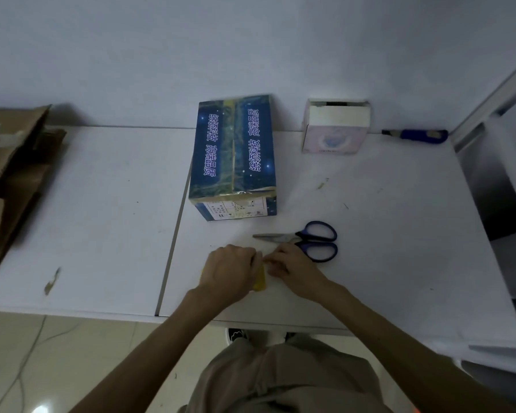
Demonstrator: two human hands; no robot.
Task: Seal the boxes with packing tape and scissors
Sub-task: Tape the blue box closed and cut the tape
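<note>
Blue printed cardboard box (234,156): glossy w/ shiny tape strips. Blue-handled scissors (298,238): plastic grips, metal blades. Yellow tape roll (261,280): glossy plastic. White table (102,204): smooth, matt. Brown cardboard stack (9,174), L edge: rough, matt.

Left hand (230,271) and right hand (294,268) meet fingertip-to-fingertip, fingers curled.

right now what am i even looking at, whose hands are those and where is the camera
No machine here: a person works with bare hands, and the single picture comes from a camera worn on their head, looking down. The left hand grips a yellow tape roll; the right hand seems to pinch its end. On the white table lie scissors just beyond the hands, a blue box behind them, a small white box and a blue cutter far right, and cardboard at the left.
</note>
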